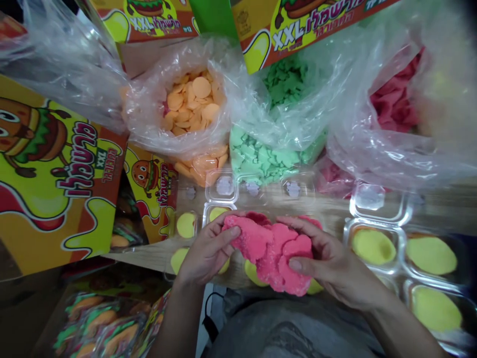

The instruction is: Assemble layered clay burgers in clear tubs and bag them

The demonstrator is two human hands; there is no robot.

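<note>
Both my hands hold a soft, torn mass of pink gummy-like sheet. My left hand grips its left side, with the fingers curled over the top. My right hand presses on its right side, the thumb and fingers spread across it. Beneath the hands sit transparent plastic trays with compartments. Several flat yellow discs lie in them, and some are partly hidden under my hands and the pink mass.
Open plastic bags hold orange discs, green pieces and red-pink pieces at the back. Burger-printed yellow boxes stand left and behind. Wrapped burger-shaped packets lie at lower left. A wooden tabletop lies beneath.
</note>
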